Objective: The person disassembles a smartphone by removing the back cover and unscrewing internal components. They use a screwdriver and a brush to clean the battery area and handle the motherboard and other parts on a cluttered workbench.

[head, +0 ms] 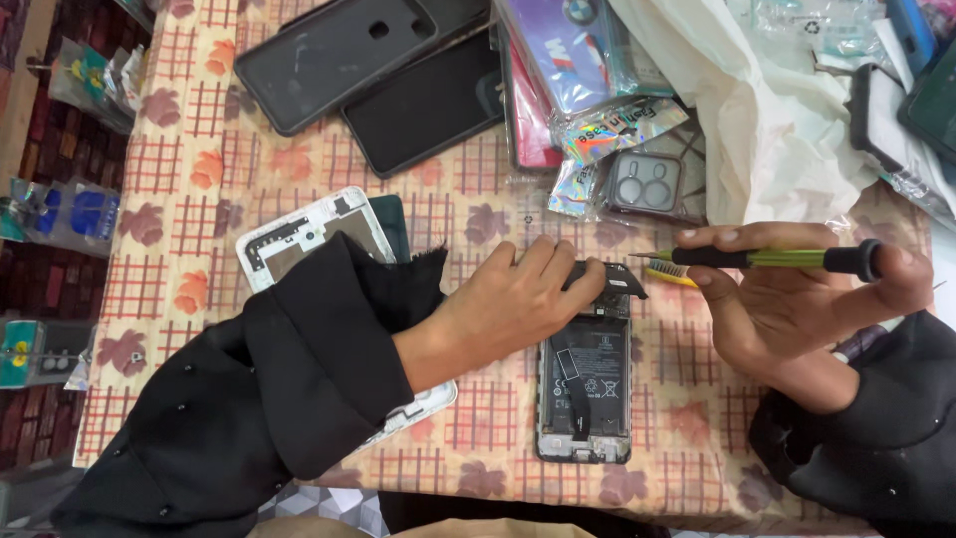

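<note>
Disassembly underway: left hand (518, 299) pinches a black cover piece (609, 279) off the opened phone (585, 384); right hand (787, 299) grips a screwdriver (767, 258), likely needed on remaining screws.

left hand (518, 294): palm down, fingers curled | right hand (797, 299): palm up, pinching

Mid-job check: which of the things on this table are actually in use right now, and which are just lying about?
In use:
- opened phone with exposed battery
- black cover piece, gripped by left hand
- green-and-black screwdriver, held in right hand

Lying about:
- white phone frame
- two black phone back covers
- packaged phone cases
- white plastic bag
</note>
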